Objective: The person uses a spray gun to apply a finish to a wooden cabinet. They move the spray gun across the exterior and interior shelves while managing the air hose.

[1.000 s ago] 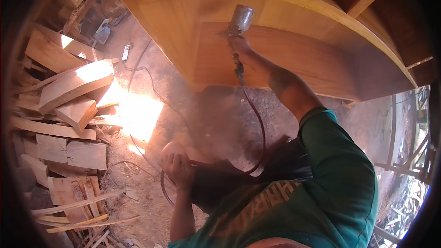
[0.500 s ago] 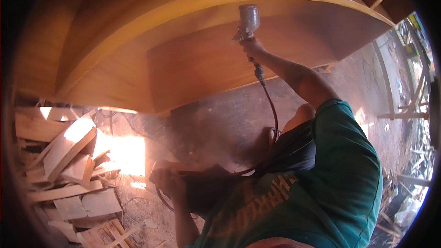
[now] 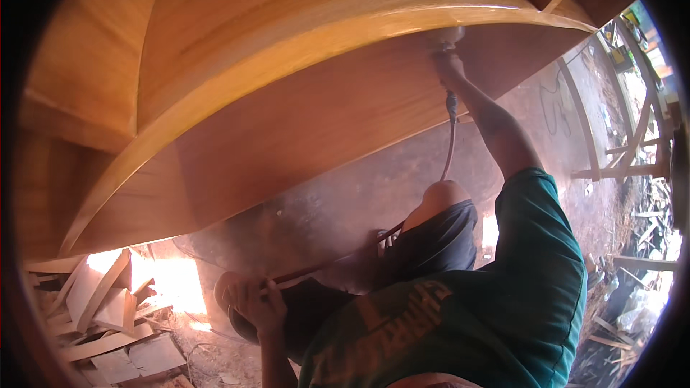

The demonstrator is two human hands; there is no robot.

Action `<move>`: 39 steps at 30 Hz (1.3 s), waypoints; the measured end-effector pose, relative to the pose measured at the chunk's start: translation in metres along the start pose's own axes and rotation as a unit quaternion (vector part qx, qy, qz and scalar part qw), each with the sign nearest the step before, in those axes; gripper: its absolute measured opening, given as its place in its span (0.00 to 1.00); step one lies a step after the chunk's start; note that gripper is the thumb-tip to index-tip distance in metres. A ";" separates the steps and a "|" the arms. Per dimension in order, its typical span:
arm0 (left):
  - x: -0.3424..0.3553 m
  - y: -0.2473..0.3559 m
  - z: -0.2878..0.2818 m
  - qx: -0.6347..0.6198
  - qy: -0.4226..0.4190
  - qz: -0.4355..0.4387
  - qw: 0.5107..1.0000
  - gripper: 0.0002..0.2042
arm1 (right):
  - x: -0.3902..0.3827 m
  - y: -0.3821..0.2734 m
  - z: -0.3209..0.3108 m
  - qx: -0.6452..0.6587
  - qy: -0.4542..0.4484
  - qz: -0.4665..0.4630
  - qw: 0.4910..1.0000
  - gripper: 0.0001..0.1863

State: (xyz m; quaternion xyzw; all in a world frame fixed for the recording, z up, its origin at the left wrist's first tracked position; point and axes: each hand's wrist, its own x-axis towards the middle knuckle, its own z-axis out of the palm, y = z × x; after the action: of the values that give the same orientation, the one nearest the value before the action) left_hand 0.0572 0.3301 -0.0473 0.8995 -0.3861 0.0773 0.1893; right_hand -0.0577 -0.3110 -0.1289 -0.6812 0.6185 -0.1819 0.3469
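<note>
My right hand [image 3: 448,70] is wrapped around a spray gun, held up against the side of a large wooden piece. The gun's metal cup [image 3: 450,34] shows just under the overhanging edge; the nozzle is hidden in shade and haze. From the handle a dark red hose [image 3: 452,145] hangs down and passes behind my bent knee. Its other stretch runs to my left hand [image 3: 261,303], closed on it beside my left knee. The wooden side panel [image 3: 309,126] has a glossy reddish-brown surface, topped by a curved, lighter rim [image 3: 287,50].
Wood offcuts [image 3: 118,316] lie heaped at the lower left, next to a bright sunlit patch [image 3: 176,284]. Wooden framing [image 3: 622,171] and scattered scraps [image 3: 650,223] stand along the right. Mist hangs over the floor [image 3: 316,208] below the panel.
My right hand has moved right along the panel with the spray gun, its cup now partly under the rim. The view has shifted, and more of the piece's upper surface shows.
</note>
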 end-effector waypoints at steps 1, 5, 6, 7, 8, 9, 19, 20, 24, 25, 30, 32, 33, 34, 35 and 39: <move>0.000 0.004 0.002 -0.013 -0.008 -0.001 1.000 0.09 | 0.015 0.010 -0.010 -0.022 0.008 0.010 1.000 0.26; -0.002 0.016 0.013 -0.019 -0.029 0.018 0.999 0.10 | 0.079 0.066 -0.037 -0.159 0.103 -0.036 0.981 0.28; -0.005 0.013 0.011 -0.016 -0.029 0.013 0.999 0.10 | 0.076 0.065 -0.031 -0.184 0.137 -0.029 0.973 0.28; -0.008 0.009 0.011 -0.011 -0.034 -0.001 0.999 0.10 | 0.070 0.063 -0.026 -0.209 0.172 -0.022 0.962 0.28; -0.010 0.004 0.010 -0.008 -0.039 -0.015 0.999 0.10 | 0.063 0.062 -0.020 -0.211 0.170 -0.026 0.962 0.28; -0.010 -0.001 0.009 -0.013 -0.037 -0.020 0.999 0.10 | 0.058 0.060 -0.019 -0.221 0.174 -0.049 0.958 0.29; -0.057 -0.100 -0.023 -0.035 0.058 -0.084 0.994 0.09 | -0.127 -0.079 0.106 0.108 -0.222 -0.001 0.969 0.13; -0.060 -0.104 -0.030 -0.067 0.069 -0.086 0.992 0.09 | -0.146 -0.092 0.122 0.106 -0.229 -0.004 0.968 0.13; -0.086 -0.133 -0.050 -0.044 0.099 -0.092 0.990 0.09 | -0.214 -0.145 0.184 0.135 -0.277 -0.044 0.950 0.14; -0.092 -0.139 -0.054 -0.049 0.109 -0.089 0.989 0.11 | -0.232 -0.157 0.198 0.145 -0.308 -0.032 0.940 0.12; -0.125 -0.152 -0.072 -0.054 0.131 -0.125 0.982 0.12 | -0.314 -0.207 0.265 0.184 -0.368 -0.038 0.911 0.13; -0.136 -0.158 -0.073 -0.071 0.141 -0.140 0.977 0.12 | -0.341 -0.224 0.291 0.198 -0.383 -0.029 0.902 0.12; -0.138 -0.161 -0.073 -0.072 0.141 -0.139 0.978 0.12 | -0.354 -0.230 0.301 0.193 -0.387 -0.048 0.900 0.12; -0.140 -0.163 -0.073 -0.085 0.140 -0.127 0.978 0.12 | -0.364 -0.235 0.311 0.189 -0.391 -0.066 0.898 0.12; -0.140 -0.164 -0.073 -0.099 0.139 -0.114 0.979 0.12 | -0.373 -0.239 0.319 0.192 -0.387 -0.065 0.900 0.12; -0.136 -0.174 -0.074 -0.131 0.130 -0.084 0.979 0.11 | -0.423 -0.262 0.327 0.273 -0.436 -0.022 0.857 0.13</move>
State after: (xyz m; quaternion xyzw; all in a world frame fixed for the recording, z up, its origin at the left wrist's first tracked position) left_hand 0.0899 0.5596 -0.0673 0.8783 -0.2882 0.1263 0.3599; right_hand 0.2800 0.1787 -0.0965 -0.5823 0.3146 -0.0353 0.7488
